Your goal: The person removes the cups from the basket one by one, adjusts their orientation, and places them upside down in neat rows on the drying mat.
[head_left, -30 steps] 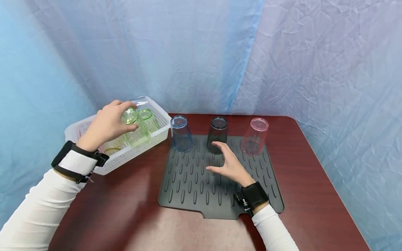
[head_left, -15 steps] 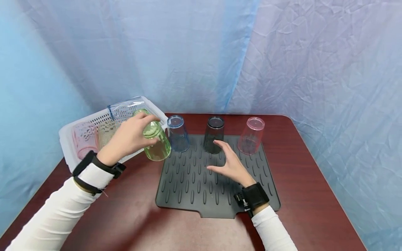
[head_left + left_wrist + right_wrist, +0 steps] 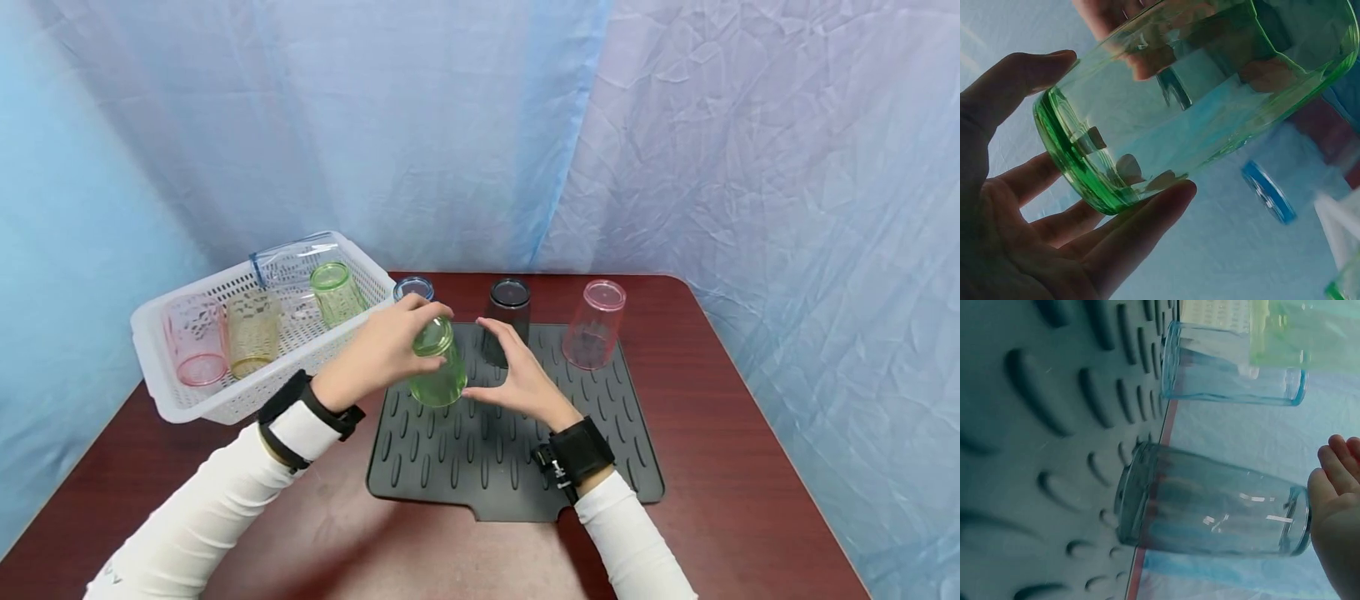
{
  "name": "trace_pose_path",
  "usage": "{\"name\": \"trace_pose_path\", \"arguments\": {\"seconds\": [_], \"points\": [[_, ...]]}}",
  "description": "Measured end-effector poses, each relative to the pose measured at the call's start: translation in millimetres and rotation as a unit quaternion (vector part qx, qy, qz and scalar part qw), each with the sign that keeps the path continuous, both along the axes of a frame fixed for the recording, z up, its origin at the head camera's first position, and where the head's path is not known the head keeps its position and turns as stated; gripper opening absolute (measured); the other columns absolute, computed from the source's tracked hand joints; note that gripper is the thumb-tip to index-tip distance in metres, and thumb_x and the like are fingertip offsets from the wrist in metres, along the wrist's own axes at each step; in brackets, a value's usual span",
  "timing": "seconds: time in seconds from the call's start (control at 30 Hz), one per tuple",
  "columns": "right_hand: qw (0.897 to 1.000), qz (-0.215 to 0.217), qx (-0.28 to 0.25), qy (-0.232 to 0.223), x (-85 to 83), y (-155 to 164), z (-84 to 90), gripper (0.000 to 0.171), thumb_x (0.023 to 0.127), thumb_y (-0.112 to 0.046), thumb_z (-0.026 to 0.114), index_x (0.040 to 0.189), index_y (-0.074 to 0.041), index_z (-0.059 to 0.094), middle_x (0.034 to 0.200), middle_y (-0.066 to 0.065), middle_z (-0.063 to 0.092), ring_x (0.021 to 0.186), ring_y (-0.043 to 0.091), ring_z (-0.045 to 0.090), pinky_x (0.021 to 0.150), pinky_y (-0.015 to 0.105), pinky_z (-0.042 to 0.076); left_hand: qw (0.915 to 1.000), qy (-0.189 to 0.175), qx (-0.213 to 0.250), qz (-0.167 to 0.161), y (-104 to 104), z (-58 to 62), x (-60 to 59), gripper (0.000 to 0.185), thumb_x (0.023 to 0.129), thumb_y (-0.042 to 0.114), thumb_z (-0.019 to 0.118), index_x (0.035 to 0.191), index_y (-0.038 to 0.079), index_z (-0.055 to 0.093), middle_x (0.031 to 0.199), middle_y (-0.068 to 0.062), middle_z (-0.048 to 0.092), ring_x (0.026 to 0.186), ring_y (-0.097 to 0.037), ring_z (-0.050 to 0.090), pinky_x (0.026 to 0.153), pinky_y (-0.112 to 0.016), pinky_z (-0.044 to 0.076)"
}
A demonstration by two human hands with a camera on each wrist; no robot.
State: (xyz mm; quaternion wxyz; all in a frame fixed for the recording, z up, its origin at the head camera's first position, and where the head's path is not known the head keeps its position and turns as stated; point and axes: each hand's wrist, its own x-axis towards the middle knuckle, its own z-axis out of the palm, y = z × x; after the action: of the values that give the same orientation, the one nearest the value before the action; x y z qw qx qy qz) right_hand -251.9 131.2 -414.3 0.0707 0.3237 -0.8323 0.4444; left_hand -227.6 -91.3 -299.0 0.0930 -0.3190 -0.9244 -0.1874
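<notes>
My left hand (image 3: 382, 350) grips a green glass (image 3: 441, 383) by its base, upside down with its mouth facing down, over the left part of the dark ridged drying mat (image 3: 487, 467). The left wrist view shows thumb and fingers spread round the thick base of the green glass (image 3: 1166, 119). My right hand (image 3: 528, 387) is just right of that glass, fingers and thumb apart, thumb tip close to its rim. Behind the hands, a blue glass (image 3: 414, 287), partly hidden, a smoky black glass (image 3: 510, 308) and a pink glass (image 3: 595, 329) stand upside down on the mat.
A white perforated basket (image 3: 176, 412) sits at the left of the dark red table (image 3: 720, 467). In it are a pink glass (image 3: 197, 333), a yellow glass (image 3: 253, 329), a green glass (image 3: 337, 296) and a blue glass (image 3: 292, 260). A light blue curtain (image 3: 420, 125) hangs behind.
My left hand has carried the green glass rightward out of the basket to above the mat. My right hand has shifted slightly left, towards that glass.
</notes>
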Motion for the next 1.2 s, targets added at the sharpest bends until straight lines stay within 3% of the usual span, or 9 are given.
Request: {"name": "trace_pose_path", "arguments": {"seconds": [0.17, 0.4, 0.7, 0.87, 1.0, 1.2], "points": [[1.000, 0.005, -0.002, -0.010, -1.1, -9.9, 1.3, 0.102, 0.071, -0.025, 0.088, 0.151, -0.010, 0.026, 0.150, 0.010, 0.031, 0.136, 0.024, 0.032, 0.107, 0.046, 0.032, 0.9999, -0.005, -0.009, -0.012, 15.8, -4.1, 1.5, 0.054, 0.076, 0.020, 0.082, 0.124, 0.006, 0.062, 0.109, -0.014, 0.058, 0.083, -0.025, 0.062, 0.069, -0.041, 0.053], [0.998, 0.015, -0.039, -0.053, 0.6, -17.0, -5.9, 0.100, 0.069, -0.022, 0.089, 0.149, -0.015, 0.030, 0.138, 0.006, 0.042, 0.122, 0.019, 0.046, 0.100, 0.043, 0.041, 0.9994, -0.027, 0.009, -0.020, 29.3, -14.5, 2.8, 0.053, 0.077, 0.021, 0.081, 0.125, 0.009, 0.062, 0.112, -0.013, 0.057, 0.084, -0.025, 0.064, 0.068, -0.038, 0.055], [0.995, 0.031, -0.074, -0.052, 0.4, -18.1, -8.2, 0.092, 0.072, -0.017, 0.086, 0.147, -0.016, 0.032, 0.134, 0.006, 0.050, 0.119, 0.020, 0.051, 0.097, 0.042, 0.043, 0.9996, -0.011, 0.012, -0.022, 33.0, -16.6, 3.8, 0.050, 0.078, 0.020, 0.080, 0.124, 0.011, 0.063, 0.112, -0.012, 0.056, 0.080, -0.025, 0.064, 0.064, -0.037, 0.055], [0.997, 0.037, -0.061, -0.042, -5.4, -28.0, -7.5, 0.090, 0.072, -0.019, 0.086, 0.146, -0.015, 0.034, 0.134, 0.004, 0.049, 0.119, 0.017, 0.050, 0.097, 0.038, 0.044, 0.9998, -0.018, 0.008, -0.007, 22.2, -13.9, 4.1, 0.057, 0.078, 0.025, 0.079, 0.129, 0.011, 0.059, 0.114, -0.012, 0.056, 0.082, -0.025, 0.063, 0.064, -0.037, 0.054], [0.997, 0.048, -0.047, -0.024, -14.2, -40.3, -7.6, 0.084, 0.072, -0.020, 0.087, 0.141, -0.011, 0.040, 0.131, 0.006, 0.050, 0.117, 0.016, 0.051, 0.097, 0.037, 0.044, 0.9996, -0.020, 0.018, 0.006, 3.6, -11.6, 2.8, 0.071, 0.077, 0.026, 0.082, 0.136, 0.005, 0.050, 0.118, -0.017, 0.055, 0.090, -0.028, 0.061, 0.071, -0.042, 0.053], [0.997, 0.065, -0.040, -0.024, -26.9, -62.0, -8.3, 0.082, 0.070, -0.020, 0.088, 0.138, -0.009, 0.043, 0.127, 0.006, 0.052, 0.114, 0.017, 0.053, 0.097, 0.036, 0.043, 0.9975, -0.016, 0.020, 0.065, -38.1, -11.5, 5.6, 0.082, 0.072, 0.024, 0.085, 0.140, 0.001, 0.044, 0.122, -0.023, 0.054, 0.101, -0.036, 0.058, 0.078, -0.049, 0.051]]}}
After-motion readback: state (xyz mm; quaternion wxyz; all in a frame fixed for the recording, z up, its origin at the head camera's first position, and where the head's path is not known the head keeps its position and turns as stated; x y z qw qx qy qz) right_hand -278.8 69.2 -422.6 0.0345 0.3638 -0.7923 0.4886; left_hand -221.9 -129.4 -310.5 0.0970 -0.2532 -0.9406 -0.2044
